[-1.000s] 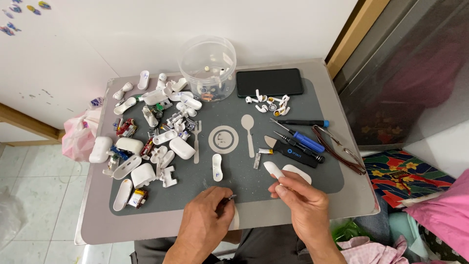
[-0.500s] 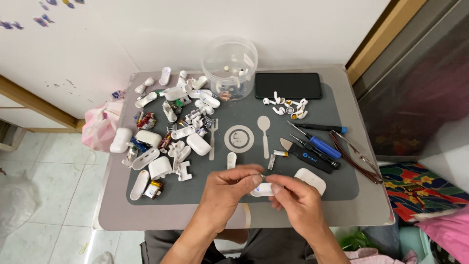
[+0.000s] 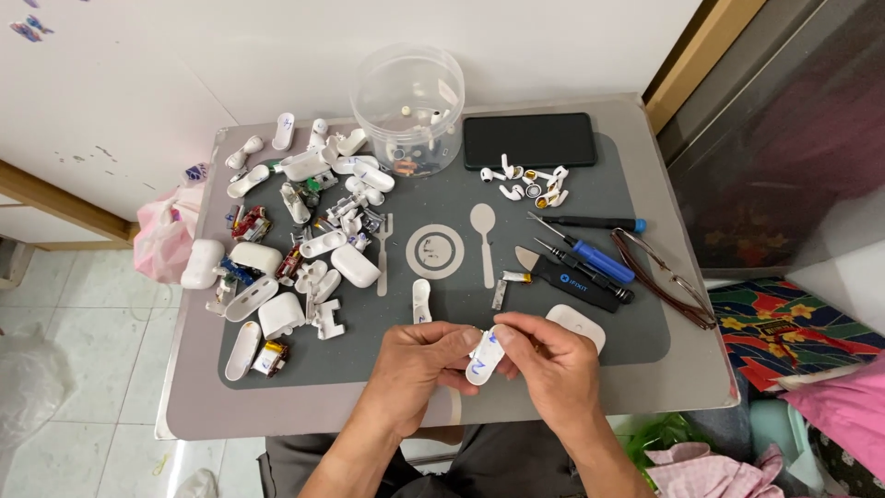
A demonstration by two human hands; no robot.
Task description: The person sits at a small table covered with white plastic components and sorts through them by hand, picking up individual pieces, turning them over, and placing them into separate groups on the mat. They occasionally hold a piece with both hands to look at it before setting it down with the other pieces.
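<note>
Pile of white earbud-case shells and small parts (image 3: 295, 249) at 9 to 10 o'clock on grey mat (image 3: 645, 341). Clear round tub (image 3: 408, 92) at 12, black phone (image 3: 528, 140) just right of it. Left hand (image 3: 419, 364) at 6 o'clock, closed on white case half (image 3: 486, 355), pinching its left edge. Right hand (image 3: 548, 360) touching it, fingers closed on same piece from right. Half a second ago: hands already joined lower on bench; a second ago: apart, right holding a white shell alone. Now both gripping one piece, raised off mat, so prying or fitting looks underway. Loose earbuds (image 3: 525, 182) at 1 o'clock, blue-handled screwdrivers (image 3: 590, 254) at 3, glasses (image 3: 664, 286) furthest right.
</note>
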